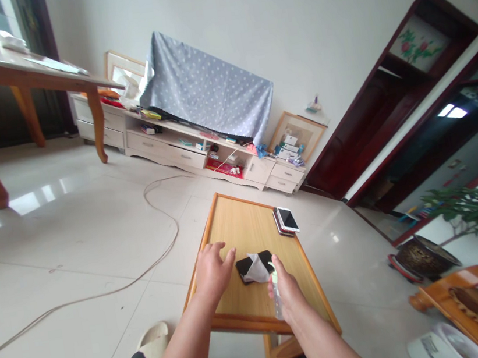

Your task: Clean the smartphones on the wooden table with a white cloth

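Observation:
My right hand [286, 284] is wrapped round a small clear spray bottle [277, 303] with a pale green top, above the near right part of the small wooden table [235, 215]. A black phone or small tablet [244, 265] lies on the tabletop, with a crumpled light grey cloth [257, 269] across it. My left hand [213, 269] is empty, thumb and fingers apart, over the table's left side, to the left of the black device. At the far right corner rests a stack of devices [287, 219], a white-framed one on top.
A low white TV cabinet [160, 148] stands along the wall, with a grey polka-dot cloth [209, 89] draped above it. A cable [177, 228] trails over the floor. A larger table [8, 68] is at left; a potted plant [425, 254] and white bucket [446, 345] are at right.

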`<state>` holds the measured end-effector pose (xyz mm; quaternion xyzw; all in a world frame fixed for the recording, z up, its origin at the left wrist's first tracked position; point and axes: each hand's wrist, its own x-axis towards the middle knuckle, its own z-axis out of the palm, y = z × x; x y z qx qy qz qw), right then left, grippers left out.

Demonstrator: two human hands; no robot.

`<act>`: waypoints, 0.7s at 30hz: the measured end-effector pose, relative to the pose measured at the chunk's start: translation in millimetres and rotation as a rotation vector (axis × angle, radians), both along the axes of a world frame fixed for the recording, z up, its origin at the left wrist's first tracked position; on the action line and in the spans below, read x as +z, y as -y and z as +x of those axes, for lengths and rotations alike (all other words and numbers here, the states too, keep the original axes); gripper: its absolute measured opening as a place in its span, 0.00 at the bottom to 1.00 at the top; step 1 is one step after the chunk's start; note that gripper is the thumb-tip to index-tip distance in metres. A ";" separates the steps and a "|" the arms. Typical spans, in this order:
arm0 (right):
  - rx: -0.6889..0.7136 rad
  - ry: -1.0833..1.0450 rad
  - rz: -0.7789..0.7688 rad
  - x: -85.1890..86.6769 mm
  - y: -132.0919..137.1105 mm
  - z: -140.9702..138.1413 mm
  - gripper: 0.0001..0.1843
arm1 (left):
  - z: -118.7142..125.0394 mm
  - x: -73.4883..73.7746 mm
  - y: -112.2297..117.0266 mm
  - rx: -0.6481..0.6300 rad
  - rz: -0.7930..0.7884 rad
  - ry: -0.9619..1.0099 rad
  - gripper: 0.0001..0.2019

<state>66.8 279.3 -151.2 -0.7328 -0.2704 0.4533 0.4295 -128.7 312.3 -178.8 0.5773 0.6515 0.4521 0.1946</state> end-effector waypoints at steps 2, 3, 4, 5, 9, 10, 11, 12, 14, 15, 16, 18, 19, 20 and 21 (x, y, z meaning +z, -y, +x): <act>-0.025 0.013 -0.004 1.4 0.1 -0.8 0.33 | 0.1 0.3 0.2 0.000 0.002 0.000 0.20; -0.033 0.026 -0.004 1.8 0.4 -1.0 0.32 | 0.0 0.3 0.2 0.001 0.003 0.000 0.20; -0.035 0.037 -0.004 1.8 0.7 -1.1 0.32 | 0.0 0.2 0.2 0.002 0.004 0.000 0.20; -0.030 0.041 -0.004 1.5 1.1 -1.1 0.31 | -0.1 -0.1 0.2 0.003 0.006 0.000 0.20; 0.003 0.002 -0.011 -1.2 1.6 -0.5 0.32 | -0.2 -1.1 0.1 0.006 0.007 0.000 0.21; 0.007 -0.002 -0.011 -1.8 1.5 -0.4 0.33 | -0.2 -1.2 0.2 0.006 0.006 0.000 0.21; 0.011 -0.002 -0.008 -2.1 1.3 -0.3 0.32 | -0.2 -1.2 0.2 0.006 0.005 -0.001 0.21; 0.014 0.003 -0.004 -2.1 1.2 -0.2 0.32 | -0.2 -1.0 0.3 0.006 0.003 -0.001 0.21; 0.020 0.017 0.004 -1.4 0.8 -0.3 0.30 | -0.2 -0.5 0.4 0.007 -0.001 -0.003 0.21; 0.022 0.020 0.010 -1.0 0.7 -0.4 0.30 | -0.2 -0.3 0.4 0.008 -0.003 -0.004 0.21; 0.022 0.019 0.014 -0.6 0.6 -0.4 0.30 | -0.2 0.0 0.3 0.009 -0.005 -0.005 0.21; 0.020 0.009 0.004 -0.6 0.5 -0.2 0.31 | -0.1 0.1 0.1 0.008 -0.006 -0.006 0.21; 0.017 0.006 -0.005 -1.1 0.5 -0.1 0.31 | -0.1 0.1 -0.2 0.007 -0.005 -0.006 0.21; 0.012 0.007 -0.006 -1.9 0.6 0.2 0.31 | 0.0 -0.1 -0.4 0.007 -0.005 -0.006 0.20; 0.007 0.014 0.004 -3.0 0.8 0.4 0.30 | 0.0 -0.4 -0.7 0.006 -0.003 -0.006 0.20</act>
